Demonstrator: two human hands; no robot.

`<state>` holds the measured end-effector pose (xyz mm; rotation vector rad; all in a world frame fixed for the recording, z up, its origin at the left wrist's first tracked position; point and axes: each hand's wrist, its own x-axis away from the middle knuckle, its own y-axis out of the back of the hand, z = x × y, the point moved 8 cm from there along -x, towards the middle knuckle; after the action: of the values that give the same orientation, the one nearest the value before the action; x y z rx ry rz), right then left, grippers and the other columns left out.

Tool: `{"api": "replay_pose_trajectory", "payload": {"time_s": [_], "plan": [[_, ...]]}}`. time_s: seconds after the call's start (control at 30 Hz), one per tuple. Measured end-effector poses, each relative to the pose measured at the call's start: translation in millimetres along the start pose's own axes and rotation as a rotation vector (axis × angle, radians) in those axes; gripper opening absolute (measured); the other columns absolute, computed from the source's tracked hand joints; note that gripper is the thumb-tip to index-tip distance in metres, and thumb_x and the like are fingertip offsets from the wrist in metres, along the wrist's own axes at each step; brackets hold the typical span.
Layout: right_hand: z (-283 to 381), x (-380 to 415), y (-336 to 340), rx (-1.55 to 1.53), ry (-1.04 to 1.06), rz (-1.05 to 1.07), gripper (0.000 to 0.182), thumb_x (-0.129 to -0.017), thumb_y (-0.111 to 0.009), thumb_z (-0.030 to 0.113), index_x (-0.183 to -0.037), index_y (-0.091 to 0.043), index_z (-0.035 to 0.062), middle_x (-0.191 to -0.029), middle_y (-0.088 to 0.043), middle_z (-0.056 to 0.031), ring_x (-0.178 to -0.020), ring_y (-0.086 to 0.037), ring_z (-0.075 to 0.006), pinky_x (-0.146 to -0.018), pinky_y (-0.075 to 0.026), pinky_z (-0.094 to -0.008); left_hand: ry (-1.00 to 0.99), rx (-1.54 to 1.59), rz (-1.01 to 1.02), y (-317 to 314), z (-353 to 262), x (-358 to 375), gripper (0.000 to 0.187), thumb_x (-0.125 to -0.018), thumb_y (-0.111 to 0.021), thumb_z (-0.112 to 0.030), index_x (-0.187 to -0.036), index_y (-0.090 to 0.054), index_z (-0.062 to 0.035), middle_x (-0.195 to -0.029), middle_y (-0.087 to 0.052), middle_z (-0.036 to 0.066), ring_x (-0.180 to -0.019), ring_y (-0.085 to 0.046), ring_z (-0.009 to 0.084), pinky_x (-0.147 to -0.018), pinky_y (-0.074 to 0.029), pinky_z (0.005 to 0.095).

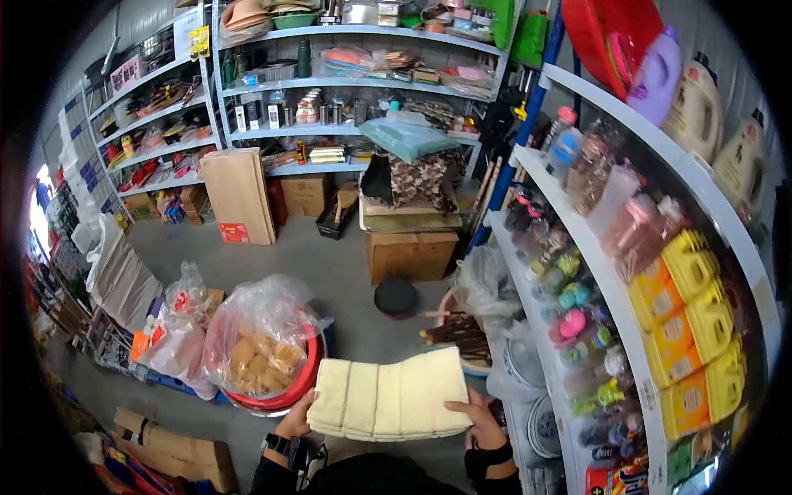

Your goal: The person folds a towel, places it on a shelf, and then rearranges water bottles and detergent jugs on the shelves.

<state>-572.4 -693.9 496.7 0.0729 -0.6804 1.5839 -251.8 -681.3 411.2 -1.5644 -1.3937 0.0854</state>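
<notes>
A folded cream-yellow towel (392, 396) with faint dark stripes is held out flat in front of my body. My left hand (299, 417) grips its left edge, with most of the fingers hidden beneath the cloth. At the right edge my right hand (483, 419) holds it, thumb on top and the other fingers underneath. Just beyond the towel's left side stands a red basin (312, 373) with a clear plastic bag (260, 318) of tan items in it.
Shelves of bottles (569, 326) run close along my right side. Behind the towel are a black round stool (396, 297), a basket of brown sticks (464, 334) and a cardboard box (410, 256). Flattened cardboard (173, 450) lies at lower left.
</notes>
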Motion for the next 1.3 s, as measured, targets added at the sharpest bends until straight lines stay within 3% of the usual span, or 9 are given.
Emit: {"api": "replay_pose_trajectory", "payload": {"time_s": [0.33, 0.43, 0.5, 0.57, 0.67, 0.77, 0.83, 0.9, 1.3], "plan": [[56.2, -188.6, -43.1, -0.130, -0.049, -0.116, 0.045, -0.076, -0.059, 0.007, -0.117, -0.044, -0.0041, -0.105, -0.056, -0.0118, -0.092, -0.056, -0.0192, -0.077, -0.044, -0.0293, 0.253, -0.136, 0.029, 23.8, -141.4, -174.3, 0.040, -0.076, -0.056, -0.005, -0.114, -0.046, 0.0016, -0.111, -0.053, 0.014, -0.098, -0.055, 0.0219, -0.082, -0.045, 0.0314], [94.5, -212.3, -53.5, -0.119, 0.230, 0.114, 0.042, -0.076, -0.056, 0.002, -0.117, -0.046, 0.0012, -0.112, -0.051, -0.0128, -0.098, -0.053, -0.0229, -0.078, -0.045, -0.0309, -0.484, -1.068, 0.411, -15.3, -220.9, -195.6, 0.040, -0.071, -0.058, -0.001, -0.110, -0.049, 0.0007, -0.106, -0.054, 0.015, -0.100, -0.052, 0.0245, -0.087, -0.040, 0.0311], [96.9, -231.0, -26.9, 0.562, 0.525, 0.004, 0.043, -0.076, -0.050, -0.010, -0.117, -0.045, 0.0010, -0.117, -0.045, -0.0123, -0.106, -0.048, -0.0232, -0.082, -0.042, -0.0322, -0.154, -0.704, 0.294, 13.8, -212.6, -254.5, 0.035, -0.074, -0.058, -0.007, -0.107, -0.050, 0.0007, -0.105, -0.055, 0.013, -0.097, -0.054, 0.0219, -0.084, -0.042, 0.0301], [114.4, -255.1, -35.7, 0.350, 0.379, 0.074, 0.046, -0.074, -0.047, -0.015, -0.117, -0.045, 0.0013, -0.117, -0.045, -0.0112, -0.105, -0.048, -0.0232, -0.083, -0.042, -0.0323, 0.246, -0.178, -0.016, 7.8, -215.5, -279.2, 0.033, -0.076, -0.057, -0.013, -0.105, -0.051, 0.0011, -0.103, -0.056, 0.012, -0.094, -0.055, 0.0201, -0.081, -0.045, 0.0294], [141.3, -304.2, -35.2, 0.341, 0.388, 0.075, 0.038, -0.078, -0.048, -0.004, -0.115, -0.046, 0.0015, -0.110, -0.050, -0.0109, -0.098, -0.052, -0.0218, -0.080, -0.044, -0.0312, 0.204, -0.214, -0.037, -7.2, -239.3, -322.7, 0.034, -0.077, -0.056, -0.017, -0.104, -0.051, 0.0022, -0.099, -0.058, 0.012, -0.088, -0.058, 0.0198, -0.076, -0.048, 0.0306], [122.3, -392.7, -4.0, -0.230, -0.155, -0.067, 0.034, -0.081, -0.050, 0.011, -0.113, -0.047, 0.0010, -0.102, -0.056, -0.0104, -0.091, -0.056, -0.0204, -0.077, -0.045, -0.0305, 0.099, -0.140, -0.140, -38.5, -283.7, -342.2, 0.034, -0.075, -0.057, -0.013, -0.103, -0.050, 0.0035, -0.092, -0.059, 0.013, -0.081, -0.060, 0.0222, -0.073, -0.049, 0.0334], [142.9, -436.8, -22.0, -0.192, -0.235, -0.046, 0.034, -0.082, -0.050, 0.021, -0.110, -0.048, 0.0014, -0.096, -0.058, -0.0077, -0.086, -0.057, -0.0183, -0.075, -0.044, -0.0271, 0.047, -0.137, -0.176, -33.1, -307.0, -366.1, 0.034, -0.074, -0.057, -0.012, -0.104, -0.050, 0.0031, -0.092, -0.058, 0.013, -0.082, -0.059, 0.0226, -0.073, -0.049, 0.0334], [199.8, -468.9, -64.3, 0.073, -0.118, 0.045, 0.036, -0.083, -0.050, 0.023, -0.111, -0.047, 0.0004, -0.099, -0.057, -0.0074, -0.089, -0.056, -0.0171, -0.076, -0.044, -0.0276, -0.029, -0.108, -0.166, -28.4, -339.6, -382.5, 0.033, -0.074, -0.056, -0.010, -0.104, -0.049, 0.0019, -0.093, -0.057, 0.012, -0.082, -0.059, 0.0223, -0.073, -0.049, 0.0326], [248.7, -718.0, -188.6, 0.025, -0.071, 0.325, 0.044, -0.078, -0.056, 0.010, -0.119, -0.042, -0.0025, -0.106, -0.054, -0.0080, -0.092, -0.053, -0.0143, -0.076, -0.044, -0.0256, -0.307, 0.103, -0.385, 30.3, -490.0, -444.2, 0.036, -0.074, -0.053, -0.014, -0.103, -0.049, 0.0067, -0.092, -0.059, 0.014, -0.079, -0.060, 0.0235, -0.072, -0.051, 0.0337]]}}
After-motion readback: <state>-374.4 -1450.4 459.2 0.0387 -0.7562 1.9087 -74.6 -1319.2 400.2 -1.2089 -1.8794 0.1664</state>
